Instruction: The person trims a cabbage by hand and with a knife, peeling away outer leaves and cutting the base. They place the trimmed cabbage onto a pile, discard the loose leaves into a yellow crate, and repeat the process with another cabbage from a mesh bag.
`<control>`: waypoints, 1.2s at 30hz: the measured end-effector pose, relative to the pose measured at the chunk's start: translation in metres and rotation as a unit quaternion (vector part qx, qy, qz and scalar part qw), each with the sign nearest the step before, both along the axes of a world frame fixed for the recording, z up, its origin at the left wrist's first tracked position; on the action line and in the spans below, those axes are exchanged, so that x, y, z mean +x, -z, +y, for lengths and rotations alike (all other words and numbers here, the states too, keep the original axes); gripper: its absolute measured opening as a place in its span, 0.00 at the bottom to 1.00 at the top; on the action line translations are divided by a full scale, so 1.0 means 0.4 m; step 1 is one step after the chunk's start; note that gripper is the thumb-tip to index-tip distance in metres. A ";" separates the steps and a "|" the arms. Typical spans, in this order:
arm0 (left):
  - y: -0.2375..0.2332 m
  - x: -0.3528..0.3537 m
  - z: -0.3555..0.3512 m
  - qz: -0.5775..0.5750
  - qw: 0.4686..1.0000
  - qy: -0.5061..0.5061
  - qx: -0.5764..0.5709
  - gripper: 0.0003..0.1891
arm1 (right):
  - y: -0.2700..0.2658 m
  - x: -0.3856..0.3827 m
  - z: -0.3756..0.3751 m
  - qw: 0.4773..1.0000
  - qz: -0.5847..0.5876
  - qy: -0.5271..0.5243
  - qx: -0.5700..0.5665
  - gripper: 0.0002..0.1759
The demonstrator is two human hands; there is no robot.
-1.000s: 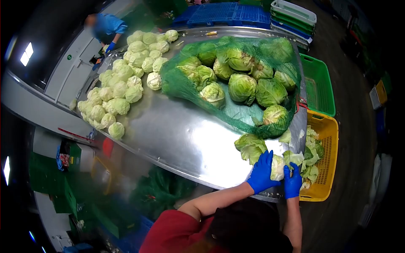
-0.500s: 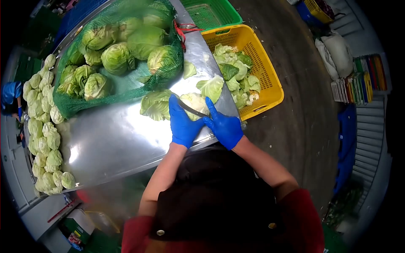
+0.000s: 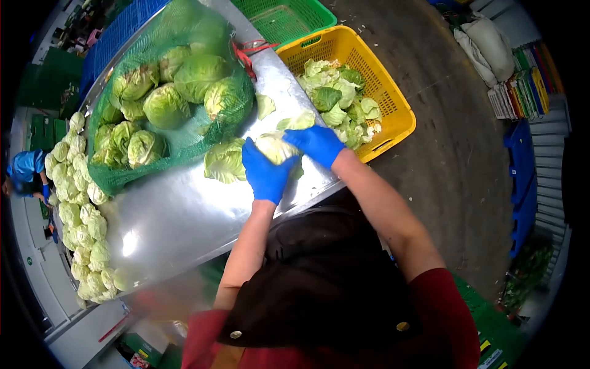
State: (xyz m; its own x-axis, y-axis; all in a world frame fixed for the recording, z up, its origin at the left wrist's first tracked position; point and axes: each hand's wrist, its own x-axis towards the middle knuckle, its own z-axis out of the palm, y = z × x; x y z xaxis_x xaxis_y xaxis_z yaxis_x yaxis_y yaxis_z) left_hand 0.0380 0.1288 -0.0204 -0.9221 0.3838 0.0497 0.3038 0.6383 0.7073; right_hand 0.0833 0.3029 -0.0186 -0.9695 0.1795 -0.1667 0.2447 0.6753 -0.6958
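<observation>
Blue-gloved right hand [image 3: 316, 145] has shifted from the near edge

Pale green, round cabbage [image 3: 274, 146] lies between both hands, by the shiny metal surface's [image 3: 184, 212] near right corner. Blue-gloved left hand [image 3: 265, 173], half open, holds its left side; right grip unclear. Probably firm, heavy, slippery: better grasp around both sides.

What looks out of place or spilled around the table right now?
Minor mess only: a loose leaf lies on the metal table, apart from the leaves gathered in the yellow crate, and small pale specks, perhaps scraps, dot the floor. Nothing looks toppled.
</observation>
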 end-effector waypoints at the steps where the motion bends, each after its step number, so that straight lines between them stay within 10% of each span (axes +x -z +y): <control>1: -0.007 0.007 -0.005 0.011 1.000 0.011 0.000 0.56 | 0.000 -0.007 0.036 0.999 0.012 -0.019 -0.032 0.32; 13: 0.016 0.088 -0.192 -0.133 0.960 0.044 0.241 0.62 | 0.183 -0.027 0.062 0.942 0.046 0.316 -0.103 0.18; 14: 0.046 0.097 -0.219 -0.132 0.957 0.052 0.252 0.62 | 0.163 -0.003 0.079 0.901 0.032 0.354 -0.248 0.19; 17: 0.059 0.115 -0.249 -0.142 0.959 0.053 0.239 0.62 | -0.043 0.005 0.006 0.974 -0.098 0.191 0.069 0.44; 19: 0.050 0.106 -0.251 -0.167 0.953 0.050 0.248 0.61 | -0.070 0.014 -0.076 0.997 0.001 0.070 -0.028 0.52; 23: -0.013 0.079 -0.227 -0.197 0.955 0.044 0.216 0.54 | -0.031 -0.030 -0.228 0.990 0.094 -0.100 0.002 0.34; 25: 0.003 0.062 -0.204 -0.122 0.976 -0.002 0.180 0.48 | -0.087 -0.095 -0.228 0.983 -0.053 -0.174 0.028 0.24; 31: 0.036 0.054 -0.251 -0.149 0.973 -0.035 0.171 0.45 | 0.160 -0.151 -0.107 0.977 0.007 0.051 -0.206 0.20; 36: 0.052 0.054 -0.338 -0.297 0.922 -0.022 0.247 0.40 | -0.008 -0.023 -0.095 0.994 -0.082 0.054 -0.035 0.29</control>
